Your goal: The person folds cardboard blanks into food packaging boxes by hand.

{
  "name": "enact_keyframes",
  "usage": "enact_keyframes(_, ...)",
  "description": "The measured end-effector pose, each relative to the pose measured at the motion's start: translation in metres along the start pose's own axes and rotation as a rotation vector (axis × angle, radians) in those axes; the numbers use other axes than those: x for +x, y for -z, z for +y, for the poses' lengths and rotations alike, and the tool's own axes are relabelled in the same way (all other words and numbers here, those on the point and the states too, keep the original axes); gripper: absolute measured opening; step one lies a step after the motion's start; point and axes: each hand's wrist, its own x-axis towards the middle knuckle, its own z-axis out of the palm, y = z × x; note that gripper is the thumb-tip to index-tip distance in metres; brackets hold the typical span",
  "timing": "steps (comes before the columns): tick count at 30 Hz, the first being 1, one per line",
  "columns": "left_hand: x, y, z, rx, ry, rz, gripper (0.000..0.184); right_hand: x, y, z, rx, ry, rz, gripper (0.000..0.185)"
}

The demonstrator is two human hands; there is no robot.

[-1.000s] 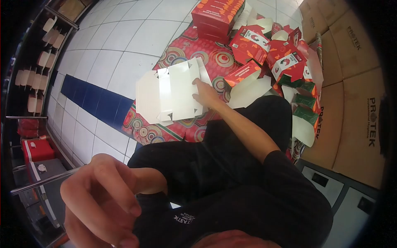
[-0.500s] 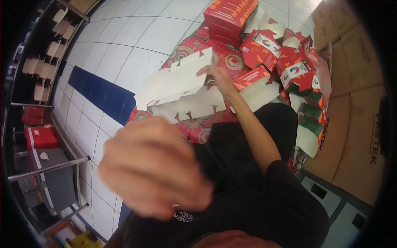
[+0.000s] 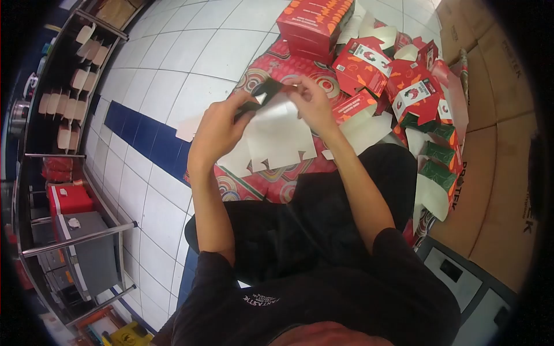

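Between my hands is a white card box blank (image 3: 280,135), its upper part folded so that a dark printed side shows. My left hand (image 3: 219,130) pinches the left end of that dark part. At its right end, my right hand (image 3: 313,102) is closed on the card with bent fingers. The notched lower panel lies over a red patterned mat (image 3: 288,184). Right of my right hand rests a partly opened red box (image 3: 355,108) with white flaps.
A stack of red boxes (image 3: 314,32) stands at the top. Red and green cartons (image 3: 418,92) are heaped on the right beside large brown cartons (image 3: 508,173). A metal rack (image 3: 81,239) with a grey box (image 3: 92,254) stands at the left.
My left hand has moved up and away from the camera and has taken hold of the card. The blank has been lifted and folded over, showing its dark side.
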Motion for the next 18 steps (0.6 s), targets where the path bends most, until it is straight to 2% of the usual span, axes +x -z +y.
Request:
enact_keyframes(1, 0.001, -0.002, 0.001, 0.0, 0.109, 0.033, 0.03, -0.002, -0.006, -0.003, -0.528, 0.274, 0.134, 0.021)
enact_keyframes(3, 0.004, -0.006, -0.001, -0.024, 0.12, 0.033, 0.028, -0.002, -0.009, -0.007, -0.387, 0.33, 0.086, 0.031)
enact_keyframes(5, 0.004, -0.01, -0.006, -0.07, 0.149, 0.042, 0.025, -0.004, -0.01, -0.011, -0.05, 0.153, -0.116, 0.023)
enact_keyframes(6, 0.004, -0.011, -0.012, -0.071, 0.159, 0.039, 0.025, -0.002, -0.009, -0.006, -0.046, 0.145, -0.119, 0.023)
enact_keyframes(8, 0.005, -0.009, -0.028, -0.276, 0.183, 0.06, 0.026, 0.007, -0.003, 0.007, 0.171, -0.016, -0.036, 0.019)
enact_keyframes(12, 0.004, -0.002, -0.04, -0.307, 0.19, 0.04, 0.034, 0.002, 0.002, -0.019, 0.214, -0.084, -0.076, 0.018)
enact_keyframes(16, 0.003, -0.004, -0.045, -0.29, 0.163, 0.065, 0.034, 0.001, -0.002, -0.023, 0.287, -0.029, -0.153, 0.02)
enact_keyframes(18, 0.001, -0.002, -0.046, -0.301, 0.161, 0.029, 0.033, 0.002, 0.005, -0.023, 0.263, -0.034, -0.286, 0.015)
